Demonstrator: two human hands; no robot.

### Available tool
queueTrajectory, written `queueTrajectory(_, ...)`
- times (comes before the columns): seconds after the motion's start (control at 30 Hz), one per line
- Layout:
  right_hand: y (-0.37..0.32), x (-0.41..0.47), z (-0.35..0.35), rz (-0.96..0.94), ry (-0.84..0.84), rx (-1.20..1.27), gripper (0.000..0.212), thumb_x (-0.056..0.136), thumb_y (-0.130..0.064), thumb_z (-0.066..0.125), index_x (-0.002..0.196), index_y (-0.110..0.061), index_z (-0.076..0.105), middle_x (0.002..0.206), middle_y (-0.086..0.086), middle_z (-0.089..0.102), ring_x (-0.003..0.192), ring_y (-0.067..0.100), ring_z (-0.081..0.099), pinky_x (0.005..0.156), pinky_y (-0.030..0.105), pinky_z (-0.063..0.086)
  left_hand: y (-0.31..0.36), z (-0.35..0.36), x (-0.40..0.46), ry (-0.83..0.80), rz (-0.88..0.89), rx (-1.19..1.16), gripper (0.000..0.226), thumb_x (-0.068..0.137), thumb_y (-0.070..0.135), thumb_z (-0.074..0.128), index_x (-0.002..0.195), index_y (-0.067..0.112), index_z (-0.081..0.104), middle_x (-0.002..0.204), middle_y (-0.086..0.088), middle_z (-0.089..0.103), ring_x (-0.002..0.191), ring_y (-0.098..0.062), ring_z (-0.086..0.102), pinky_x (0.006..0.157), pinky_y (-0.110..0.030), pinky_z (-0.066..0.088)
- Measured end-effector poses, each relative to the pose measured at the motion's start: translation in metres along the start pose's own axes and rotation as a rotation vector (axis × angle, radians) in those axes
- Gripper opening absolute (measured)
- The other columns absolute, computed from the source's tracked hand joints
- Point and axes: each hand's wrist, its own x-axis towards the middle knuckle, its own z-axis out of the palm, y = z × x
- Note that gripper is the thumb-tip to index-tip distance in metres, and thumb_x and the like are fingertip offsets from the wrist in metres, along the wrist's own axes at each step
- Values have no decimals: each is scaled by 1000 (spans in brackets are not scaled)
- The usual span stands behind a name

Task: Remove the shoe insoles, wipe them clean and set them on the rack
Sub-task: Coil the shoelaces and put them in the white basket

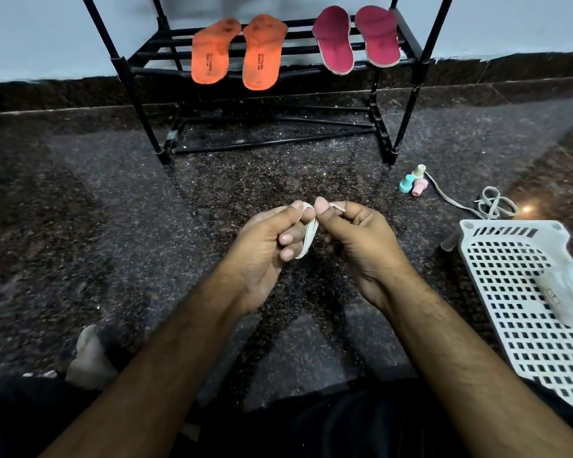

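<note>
Four insoles lie across the black bars of a black metal shoe rack [411, 57] standing against the pale wall. The two orange foam insoles [237, 54] sit side by side on the left half, heels toward the camera, each with a short line of dark print along its length and darker smudges near the toe. The two magenta fabric-topped insoles [354, 39] rest on the right half, also side by side, with pale edges showing around their rims and faint dark marks on the cloth.

In front of the rack, above the dark speckled stone floor [113, 193], the left hand [268, 246] and the right hand [354, 239] are close together, both pinching a flat cream-white lace [308, 236] that loops between thumbs and curled fingers. A second white lace [483, 204] lies loose on the floor to the right, near three small pastel plastic pegs [414, 181]. A white perforated plastic basket [516, 276] sits at the right edge.
</note>
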Motion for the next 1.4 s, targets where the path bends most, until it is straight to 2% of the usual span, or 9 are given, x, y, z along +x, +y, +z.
queueTrajectory(0.13, 0, -1, 1, -9, -15, 39, 24, 88, -29, 72, 93, -5, 71, 77, 6, 69, 66, 15, 53, 61, 26, 44, -5, 1, -1, -27, -29, 36, 27, 103, 26, 48, 85, 16, 65, 55, 6, 31, 45, -7, 27, 59, -26, 20)
queueTrajectory(0.27, 2, 1, -1, -139, 9, -99, 25, 92, -26, 70, 90, -1, 74, 90, 19, 73, 82, 21, 64, 87, 42, 54, -6, 2, -1, -29, -39, 79, 27, 104, 26, 47, 85, 14, 63, 57, 4, 31, 47, -9, 27, 49, -20, 25)
queueTrajectory(0.4, 2, 2, -1, -315, -28, -383, 24, 99, -25, 62, 89, -8, 76, 92, 2, 77, 91, 12, 70, 90, 38, 55, -5, 2, -1, -20, -38, 52, 30, 105, 25, 44, 82, 15, 60, 55, 4, 32, 48, -9, 26, 45, -17, 27)
queueTrajectory(0.57, -1, -2, 2, -307, -159, -577, 29, 103, -35, 52, 116, -21, 73, 125, -14, 68, 120, -3, 59, 109, 32, 45, -3, -2, 1, 19, -11, -22, 24, 104, 24, 45, 89, 12, 59, 55, 5, 33, 46, -6, 29, 46, -16, 27)
queueTrajectory(0.7, -1, -2, 1, -282, -290, -603, 43, 101, -22, 56, 144, -20, 52, 143, -10, 55, 134, -3, 46, 119, 32, 33, 1, -6, 0, 33, 0, -28, 27, 105, 24, 42, 84, 14, 57, 54, 5, 34, 45, -8, 30, 47, -19, 28)
queueTrajectory(0.93, -3, 0, -3, -321, -235, -637, 37, 99, -18, 60, 136, -19, 61, 133, -9, 64, 127, 0, 55, 114, 33, 40, 3, -3, -1, 28, -9, -56, 32, 107, 23, 38, 80, 12, 51, 54, 3, 33, 45, -11, 33, 46, -18, 37)
queueTrajectory(1.03, -1, -2, 0, -416, -188, -895, 35, 99, -23, 57, 133, -23, 63, 112, -11, 69, 112, 11, 62, 102, 33, 47, 0, -4, 1, 41, -35, -53, 33, 106, 24, 38, 76, 14, 48, 54, 3, 31, 44, -10, 30, 44, -18, 34)
queueTrajectory(1.17, 1, -8, 7, -513, -140, -1205, 33, 100, -22, 50, 131, -18, 62, 97, 1, 60, 92, 21, 49, 84, 39, 46, -4, -6, 2, 23, -61, -18, 36, 106, 25, 36, 73, 16, 45, 52, 2, 32, 47, -13, 30, 46, -21, 33)
queueTrajectory(1.4, -3, -10, 10, -594, -71, -1300, 21, 96, -22, 55, 110, -14, 67, 85, 0, 57, 84, 20, 48, 71, 35, 42, -3, -6, 3, -1, -19, 75, 32, 101, 31, 53, 72, 19, 60, 53, 3, 34, 47, -9, 33, 48, -22, 35)
